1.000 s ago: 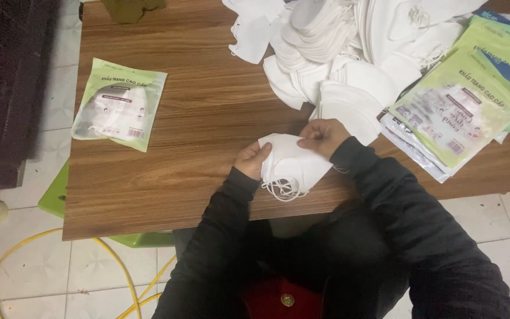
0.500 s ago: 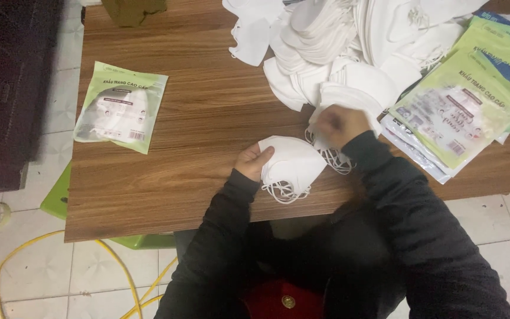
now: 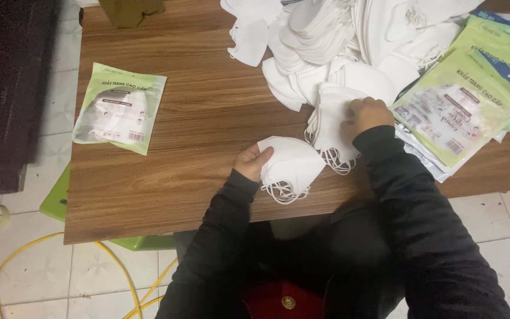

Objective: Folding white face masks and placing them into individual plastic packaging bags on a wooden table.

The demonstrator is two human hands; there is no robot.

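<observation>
Both arms in long black sleeves, matte knit-looking fabric, soft folds at elbows & forearms. Cuffs snug, ending right at the wrists. Left hand [image 3: 252, 163] bare, no glove, no ring or watch showing. Right hand [image 3: 366, 114] same: bare, nothing worn on it. Torso in black too, top blends w/ sleeves, hard to tell seams in the dim light. Low at centre, a red patch of clothing w/ one small round gold-coloured button or stud on it. Rest of the body dark, detail lost in shadow.
</observation>
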